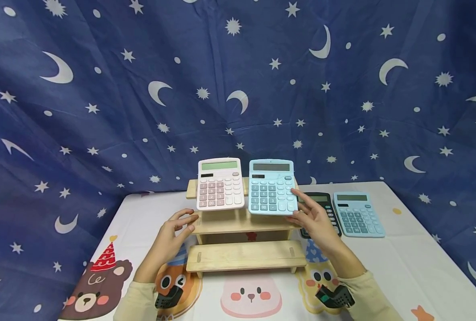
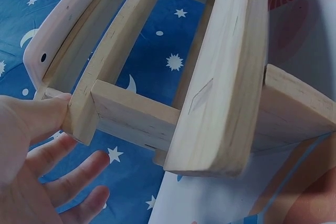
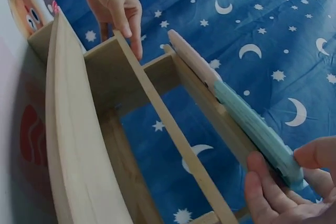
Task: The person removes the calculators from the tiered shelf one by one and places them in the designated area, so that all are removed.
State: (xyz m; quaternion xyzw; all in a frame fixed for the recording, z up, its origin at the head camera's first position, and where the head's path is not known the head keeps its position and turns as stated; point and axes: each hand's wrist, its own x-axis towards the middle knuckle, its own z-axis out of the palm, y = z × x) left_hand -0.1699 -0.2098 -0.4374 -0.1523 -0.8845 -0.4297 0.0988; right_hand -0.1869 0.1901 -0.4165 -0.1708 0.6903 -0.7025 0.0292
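Note:
A three-step wooden display stand (image 1: 246,257) stands on the table. On its top step a pink-and-white calculator (image 1: 220,183) leans on the left, screen up. Beside it, on the right of that step, is a light blue calculator (image 1: 272,187). My right hand (image 1: 317,226) pinches this blue calculator by its lower right edge, thumb on one face and fingers on the other in the right wrist view. With thumb and index finger, my left hand (image 1: 170,240) grips the left end of the middle step; its other fingers (image 2: 79,182) are spread.
Right of the stand, a black calculator (image 1: 331,208) lies partly hidden behind my right hand. Another light blue calculator (image 1: 358,215) lies next to it. A white cloth (image 1: 406,263) with cartoon animals covers the table. Behind hangs a dark blue star-and-moon curtain (image 1: 262,129).

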